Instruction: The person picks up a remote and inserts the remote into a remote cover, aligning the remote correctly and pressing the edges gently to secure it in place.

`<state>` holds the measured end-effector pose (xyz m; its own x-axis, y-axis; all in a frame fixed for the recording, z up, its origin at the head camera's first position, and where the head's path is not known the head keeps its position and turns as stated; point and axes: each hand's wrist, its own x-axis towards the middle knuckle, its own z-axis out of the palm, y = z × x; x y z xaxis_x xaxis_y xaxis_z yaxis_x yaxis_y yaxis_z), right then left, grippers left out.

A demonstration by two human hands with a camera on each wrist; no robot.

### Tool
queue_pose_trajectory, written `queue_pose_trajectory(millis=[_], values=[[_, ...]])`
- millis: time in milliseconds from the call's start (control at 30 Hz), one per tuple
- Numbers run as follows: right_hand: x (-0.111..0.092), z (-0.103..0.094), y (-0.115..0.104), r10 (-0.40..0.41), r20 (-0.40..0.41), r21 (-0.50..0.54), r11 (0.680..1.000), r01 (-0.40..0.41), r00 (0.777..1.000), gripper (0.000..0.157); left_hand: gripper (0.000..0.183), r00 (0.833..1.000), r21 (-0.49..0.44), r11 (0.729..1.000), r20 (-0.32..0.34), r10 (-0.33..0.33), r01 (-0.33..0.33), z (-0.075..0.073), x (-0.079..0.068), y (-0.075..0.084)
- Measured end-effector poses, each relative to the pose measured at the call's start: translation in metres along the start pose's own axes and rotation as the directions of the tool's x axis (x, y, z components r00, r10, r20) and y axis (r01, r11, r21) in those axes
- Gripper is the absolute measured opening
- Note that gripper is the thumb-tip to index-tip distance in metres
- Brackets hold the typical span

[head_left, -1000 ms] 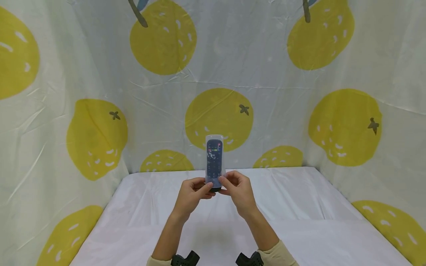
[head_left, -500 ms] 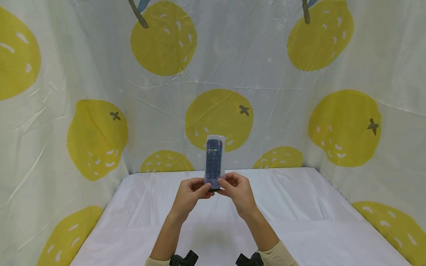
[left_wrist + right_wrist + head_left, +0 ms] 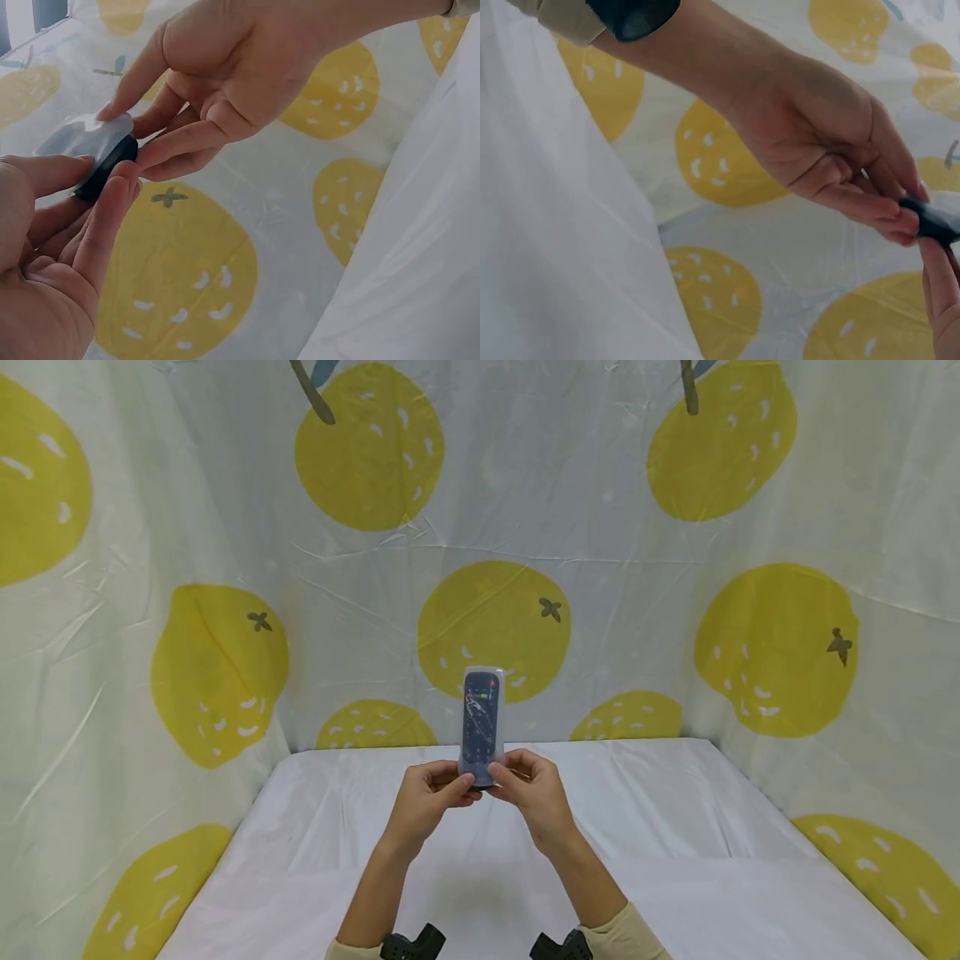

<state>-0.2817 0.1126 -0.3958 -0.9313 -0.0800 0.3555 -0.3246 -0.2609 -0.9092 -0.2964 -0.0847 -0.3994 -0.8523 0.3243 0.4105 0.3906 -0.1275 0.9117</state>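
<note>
A dark remote control (image 3: 480, 718) with small coloured buttons stands nearly upright inside a clear plastic sleeve (image 3: 498, 727), raised in front of the person. My left hand (image 3: 422, 803) pinches its lower left side, thumb on the front and fingers behind. On the lower right, my right hand (image 3: 538, 797) pinches it the same way. From the left wrist view, the remote's dark bottom end (image 3: 112, 165) shows at the sleeve's mouth between both hands' fingers. The right wrist view catches that dark end (image 3: 934, 221) at its right edge, with the left hand (image 3: 832, 150) reaching in from the upper left.
A table under a white cloth (image 3: 637, 827) lies below the hands. Around it hangs a pale curtain (image 3: 487, 510) printed with yellow fruit. Dark wrist devices (image 3: 412, 943) sit by the beige sleeves (image 3: 626, 935) at the bottom edge.
The remote and both hands have shifted slightly left and a little down. Glare on the plastic sleeve has changed, and less of the dark bottom end shows. Both grips stay on.
</note>
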Motion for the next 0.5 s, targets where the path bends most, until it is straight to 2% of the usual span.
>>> queue_pose_trajectory(millis=[133,300,367,500], values=[[-0.0005,-0.0029,0.0001,-0.040,0.082,-0.011,0.999,0.041,0.996,0.033,0.031,1.000,-0.009,1.000,-0.012,0.027,-0.027,-0.0003,-0.0004,0.0019],[-0.0007,-0.0074,-0.0018,-0.105,0.214,-0.008,0.994,0.109,0.971,0.052,0.028,0.998,-0.014,0.998,-0.015,0.064,-0.064,0.0000,-0.0005,0.0059],[-0.0005,-0.0077,-0.0021,-0.123,0.233,-0.021,0.991,0.132,0.965,0.053,0.029,0.997,-0.019,0.997,-0.012,0.071,-0.072,0.0007,-0.0008,0.0068],[0.0000,-0.0064,-0.0010,-0.143,0.219,-0.064,0.985,0.161,0.965,0.050,0.033,0.997,-0.023,0.997,-0.026,0.067,-0.068,0.0019,-0.0021,0.0073]])
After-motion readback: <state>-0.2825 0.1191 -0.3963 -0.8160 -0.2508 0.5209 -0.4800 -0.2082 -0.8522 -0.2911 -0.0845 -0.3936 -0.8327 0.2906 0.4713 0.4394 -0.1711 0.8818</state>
